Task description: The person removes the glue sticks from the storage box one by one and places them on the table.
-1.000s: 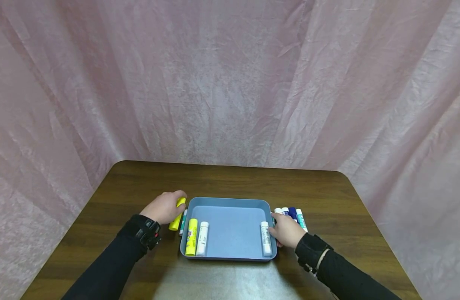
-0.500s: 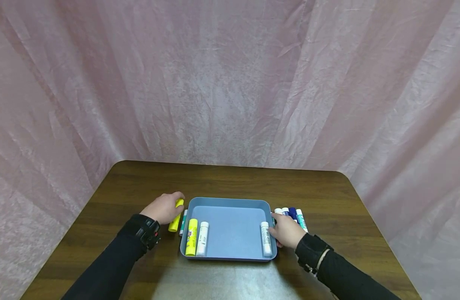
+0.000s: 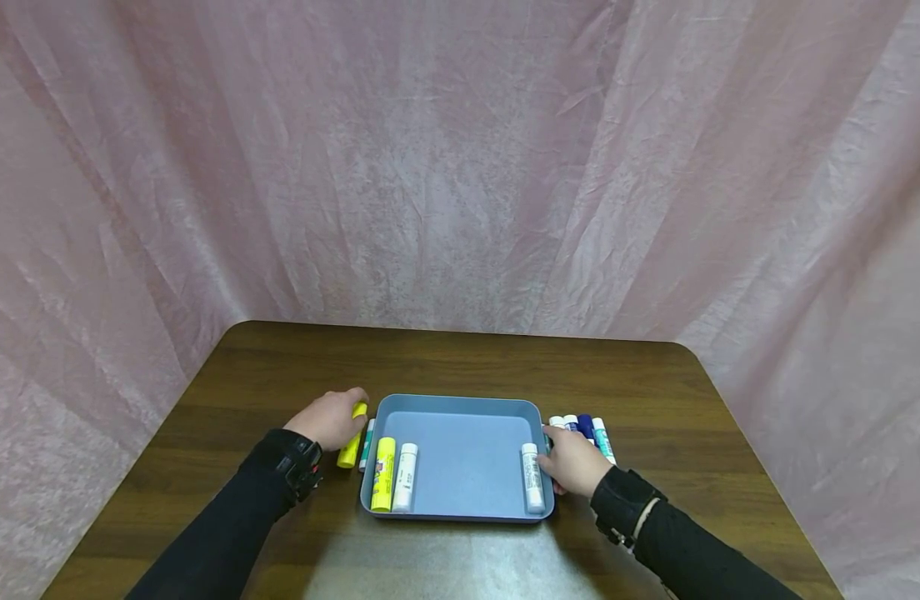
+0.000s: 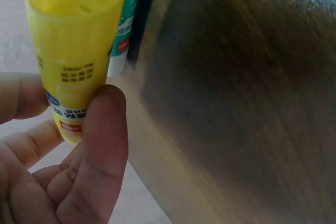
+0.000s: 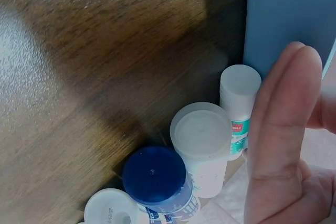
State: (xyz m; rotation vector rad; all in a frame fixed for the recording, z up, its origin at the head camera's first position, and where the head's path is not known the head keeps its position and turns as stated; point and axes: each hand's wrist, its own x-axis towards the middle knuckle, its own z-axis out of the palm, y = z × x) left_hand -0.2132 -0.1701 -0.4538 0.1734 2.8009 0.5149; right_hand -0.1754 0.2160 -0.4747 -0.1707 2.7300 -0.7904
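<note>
My left hand (image 3: 331,420) pinches a yellow glue stick (image 3: 349,452) between thumb and fingers, left of the blue-grey tray (image 3: 463,406). In the left wrist view, the broad end of this glue stick (image 4: 73,30) faces the camera. A teal-and-white glue stick (image 3: 366,446) lies between it and the tray. My right hand (image 3: 575,461) holds the tray's right side, thumb over the rim and fingers outside. Another teal-labelled glue stick (image 5: 240,108) sits right beside those fingers. Inside the tray, a yellow glue stick (image 3: 382,475) and a white one (image 3: 404,477) lie left, and another white one (image 3: 532,477) lies right.
Several more glue sticks lie in a row right of the tray, among them a blue-capped one (image 5: 155,177) and a wide white-capped one (image 5: 202,132). Everything rests on a brown wooden table (image 3: 460,358). A pink curtain (image 3: 460,167) hangs behind its far edge.
My left hand and the yellow glue stick have shifted slightly toward me and a little left. My right hand, the tray and the other glue sticks have stayed put.
</note>
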